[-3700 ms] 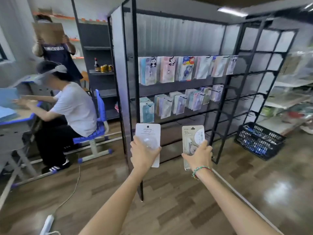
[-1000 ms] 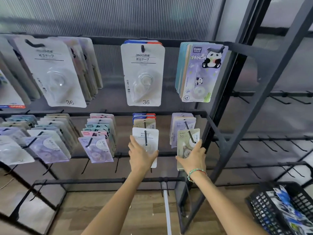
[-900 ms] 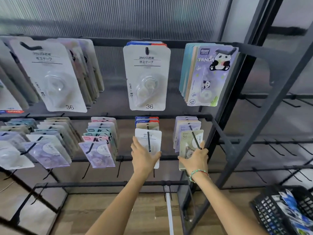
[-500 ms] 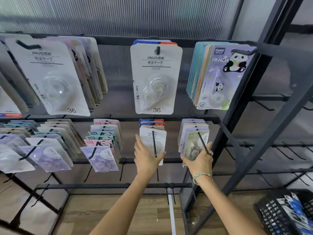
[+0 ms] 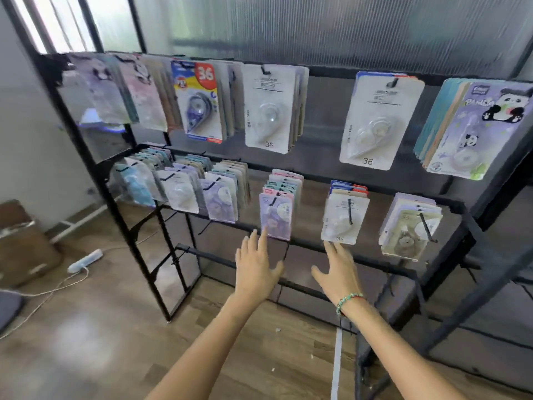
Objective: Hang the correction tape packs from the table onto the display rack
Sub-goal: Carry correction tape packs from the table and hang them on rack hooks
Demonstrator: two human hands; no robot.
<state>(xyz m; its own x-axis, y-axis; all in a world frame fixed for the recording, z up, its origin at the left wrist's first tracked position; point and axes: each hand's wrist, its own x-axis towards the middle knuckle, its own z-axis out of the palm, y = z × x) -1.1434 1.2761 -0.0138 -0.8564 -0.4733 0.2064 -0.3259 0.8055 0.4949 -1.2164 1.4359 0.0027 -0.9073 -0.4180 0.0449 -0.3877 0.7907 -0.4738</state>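
Correction tape packs, flat white cards with clear plastic blisters, are hanging on the black wire display rack filling the centre and right of the frame. One white pack is sitting at the front of its hook on the middle row, right of centre, and a beige pack is hanging at the front of the next hook to its right. Below them, the left hand and the right hand are hovering with fingers spread and released, holding nothing; the right fingertips are nearly touching the white pack's lower edge. Judging by this, the hanging step is looking finished, and the next move is calling for a return to the table, out of view, for more packs.
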